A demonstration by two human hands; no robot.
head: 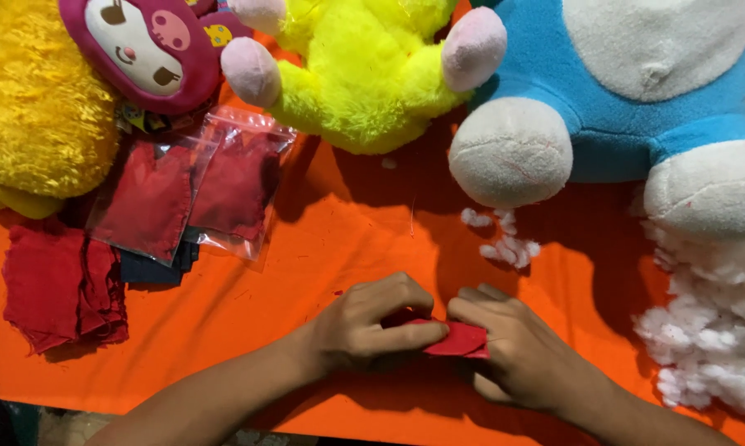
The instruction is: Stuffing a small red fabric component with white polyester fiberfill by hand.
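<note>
A small red felt piece [461, 339] lies folded on the orange cloth [306, 256] near the front edge. My left hand [372, 320] pinches its left side with curled fingers. My right hand [513, 347] grips its right side, fingers closed around it. Both hands touch each other over the felt. Most of the red piece is hidden under my fingers.
Clear bags of red fabric [186, 194] and a loose red fabric stack [58, 285] lie at left. Plush toys line the back: yellow fluffy one [33, 107], maroon doll [153, 54], neon yellow one [364, 66], big blue-and-white one [620, 107]. White stuffing [711, 330] piles at right.
</note>
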